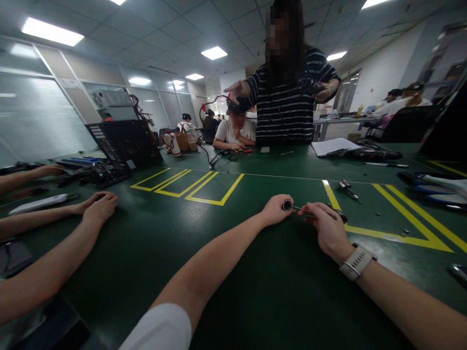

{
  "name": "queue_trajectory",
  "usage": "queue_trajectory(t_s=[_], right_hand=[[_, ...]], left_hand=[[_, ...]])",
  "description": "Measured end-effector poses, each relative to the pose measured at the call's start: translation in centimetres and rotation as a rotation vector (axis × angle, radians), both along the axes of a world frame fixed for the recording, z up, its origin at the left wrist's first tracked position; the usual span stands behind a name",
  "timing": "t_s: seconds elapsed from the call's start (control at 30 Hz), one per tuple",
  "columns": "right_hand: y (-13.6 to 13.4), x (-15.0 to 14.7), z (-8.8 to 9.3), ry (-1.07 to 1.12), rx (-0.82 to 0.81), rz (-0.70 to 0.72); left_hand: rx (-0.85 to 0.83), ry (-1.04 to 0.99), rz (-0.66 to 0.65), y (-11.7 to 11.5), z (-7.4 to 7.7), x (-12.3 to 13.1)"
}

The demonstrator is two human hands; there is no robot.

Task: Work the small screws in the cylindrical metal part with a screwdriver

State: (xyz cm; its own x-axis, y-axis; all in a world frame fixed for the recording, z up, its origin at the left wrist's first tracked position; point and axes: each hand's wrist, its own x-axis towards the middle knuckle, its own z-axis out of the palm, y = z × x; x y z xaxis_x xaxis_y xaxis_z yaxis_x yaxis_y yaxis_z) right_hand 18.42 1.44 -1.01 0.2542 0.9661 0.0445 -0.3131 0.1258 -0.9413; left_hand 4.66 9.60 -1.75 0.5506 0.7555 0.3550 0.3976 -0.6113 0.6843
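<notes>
Round part point(287, 205): up in the left hand point(276, 211), over the bench point(273, 291), with the ring end facing the camera. Looks like metal, so likely hard, stiff, a bit heavy and maybe slippery. Best to hold round the outside, away from the hole.
Left hand: curled shut around the round part.
Thin rod point(302, 209): tip near the round part; cannot tell if touching. Probably light and stiff. Best to hold well back from the tip.
Right hand point(325, 223): fingers pinched on the thin rod, nearly closed.
Dark lump point(342, 217): just beside the right hand; cannot tell if joined to the rod.
Bench: flat, green and shiny, with yellow tape point(233, 189), a metal bit point(348, 189) and white paper point(333, 147).
Room: bright ceiling lights point(53, 31); across the bench, a standing person in a striped top point(286, 107); at the left, other people's hands point(100, 206).
</notes>
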Motion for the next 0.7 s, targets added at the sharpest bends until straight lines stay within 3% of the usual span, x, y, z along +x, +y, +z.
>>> queue_trajectory(t_s=[0.17, 0.43, 0.7], right_hand=[[-0.13, -0.04, 0.03, -0.008, -0.005, 0.054], [0.32, 0.47, 0.02, 0.102, -0.052, 0.145], [0.12, 0.49, -0.41, 0.213, -0.049, 0.058]], left_hand=[[-0.014, 0.018, -0.04, -0.09, 0.1, -0.1], [-0.166, -0.199, -0.214, 0.22, -0.22, -0.18], [-0.22, -0.22, -0.197, 0.16, -0.1, -0.16]])
